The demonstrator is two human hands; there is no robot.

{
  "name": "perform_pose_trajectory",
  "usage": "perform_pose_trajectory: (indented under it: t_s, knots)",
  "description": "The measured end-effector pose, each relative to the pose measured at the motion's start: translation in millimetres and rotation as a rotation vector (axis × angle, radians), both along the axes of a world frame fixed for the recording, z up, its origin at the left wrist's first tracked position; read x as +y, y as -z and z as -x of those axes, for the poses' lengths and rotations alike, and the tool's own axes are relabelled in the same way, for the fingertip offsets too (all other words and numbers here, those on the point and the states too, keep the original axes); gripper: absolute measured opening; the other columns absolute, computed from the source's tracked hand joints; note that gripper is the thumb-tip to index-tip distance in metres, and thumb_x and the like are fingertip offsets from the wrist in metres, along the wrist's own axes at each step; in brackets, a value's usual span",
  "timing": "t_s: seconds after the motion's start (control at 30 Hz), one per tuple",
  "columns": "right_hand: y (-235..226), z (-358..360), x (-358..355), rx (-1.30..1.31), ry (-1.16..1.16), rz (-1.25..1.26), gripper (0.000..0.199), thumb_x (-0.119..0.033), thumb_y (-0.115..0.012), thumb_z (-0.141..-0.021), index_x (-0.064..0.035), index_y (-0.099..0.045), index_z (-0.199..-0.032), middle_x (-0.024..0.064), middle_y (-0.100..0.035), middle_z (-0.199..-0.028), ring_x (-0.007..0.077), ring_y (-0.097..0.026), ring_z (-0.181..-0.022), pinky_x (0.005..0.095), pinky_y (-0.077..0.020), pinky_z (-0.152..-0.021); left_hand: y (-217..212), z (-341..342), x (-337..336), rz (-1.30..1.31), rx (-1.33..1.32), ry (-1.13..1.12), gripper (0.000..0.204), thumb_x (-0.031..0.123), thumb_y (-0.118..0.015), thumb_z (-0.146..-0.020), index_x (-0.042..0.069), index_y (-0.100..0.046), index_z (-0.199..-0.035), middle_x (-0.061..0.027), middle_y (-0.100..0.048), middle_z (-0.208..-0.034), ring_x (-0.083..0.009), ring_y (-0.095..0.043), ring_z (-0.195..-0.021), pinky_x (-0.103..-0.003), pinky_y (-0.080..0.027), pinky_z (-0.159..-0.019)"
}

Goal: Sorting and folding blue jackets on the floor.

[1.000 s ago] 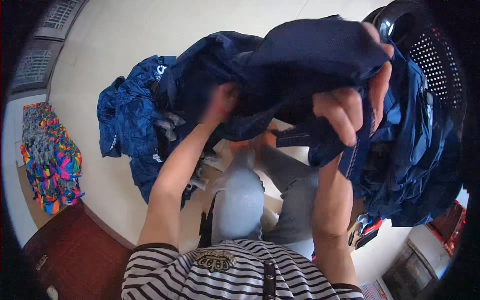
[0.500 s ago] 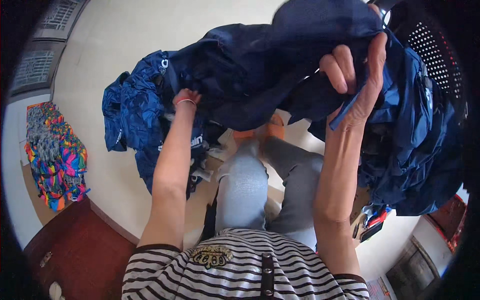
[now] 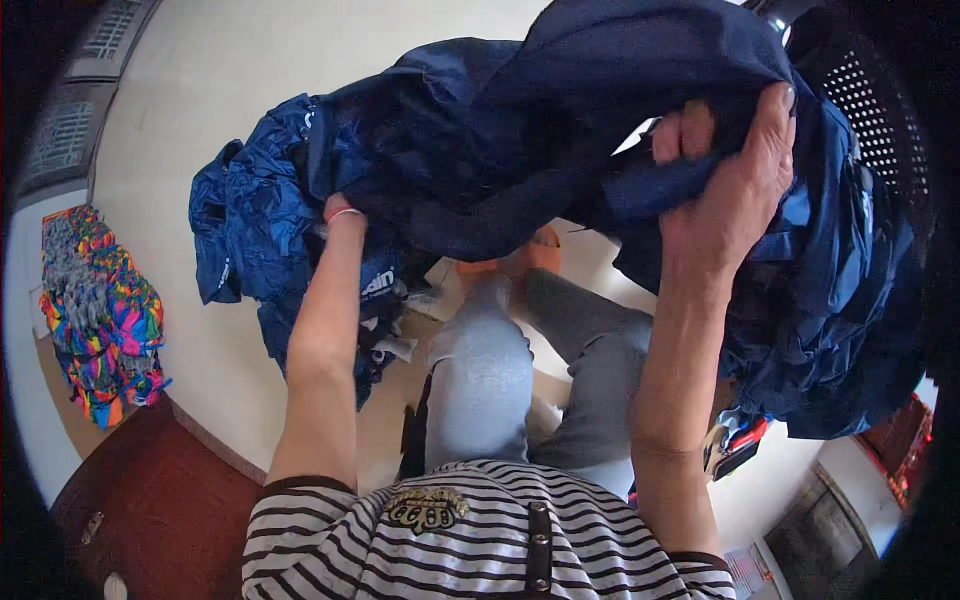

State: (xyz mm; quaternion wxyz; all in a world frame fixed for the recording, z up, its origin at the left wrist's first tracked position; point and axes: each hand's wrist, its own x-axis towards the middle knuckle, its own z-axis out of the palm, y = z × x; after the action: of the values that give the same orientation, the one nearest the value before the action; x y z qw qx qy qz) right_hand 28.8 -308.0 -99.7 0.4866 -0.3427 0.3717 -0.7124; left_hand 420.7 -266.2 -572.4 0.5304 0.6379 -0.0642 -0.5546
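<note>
I hold up a dark navy garment (image 3: 560, 130) in front of me. My right hand (image 3: 735, 190) is raised high and grips a bunched fold of it. My left hand (image 3: 338, 210) reaches forward and is mostly buried under the cloth, only the wrist with a thin pink band showing. Below the garment are my legs in grey jeans (image 3: 490, 370) and my bare feet (image 3: 520, 255).
A pile of blue garments (image 3: 250, 230) lies on the pale floor to the left. More blue clothes (image 3: 830, 300) hang from a black perforated basket (image 3: 880, 110) on the right. A bright multicoloured cloth (image 3: 95, 310) sits at far left, by a dark red surface (image 3: 150, 500).
My right hand has lifted the garment higher and spread it. My left hand has pushed further forward under the cloth and out of sight.
</note>
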Motion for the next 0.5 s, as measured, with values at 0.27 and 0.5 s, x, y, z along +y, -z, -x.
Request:
perform_pose_trajectory:
  t_s: [0.27, 0.5]
  knots:
    - [-19.0, 1.7, 14.3, 0.291, 0.437, -0.068, 0.022, -0.026, -0.046, -0.094, -0.0073, -0.049, -0.082, -0.001, -0.047, -0.069, 0.0088, -0.044, -0.053, 0.0251, -0.0467, -0.047, -317.9, -5.3, 26.1, 0.182, 0.29, 0.121, 0.047, 0.032, -0.051, -0.088, -0.004, -0.051, -0.119, -0.0164, -0.058, -0.115, -0.0301, -0.058, -0.102, -0.042, -0.045, -0.092]
    - [-32.7, -10.2, 12.6, 0.144, 0.486, -0.179, 0.023, -0.025, -0.044, -0.094, -0.0029, -0.051, -0.09, 0.007, -0.05, -0.078, 0.0124, -0.047, -0.064, 0.027, -0.0504, -0.056, -351.1, -75.2, -23.1, 0.139, -0.041, -0.046, 0.035, 0.022, -0.056, -0.085, -0.002, -0.057, -0.11, -0.0138, -0.06, -0.11, -0.0237, -0.06, -0.097, -0.036, -0.048, -0.087]
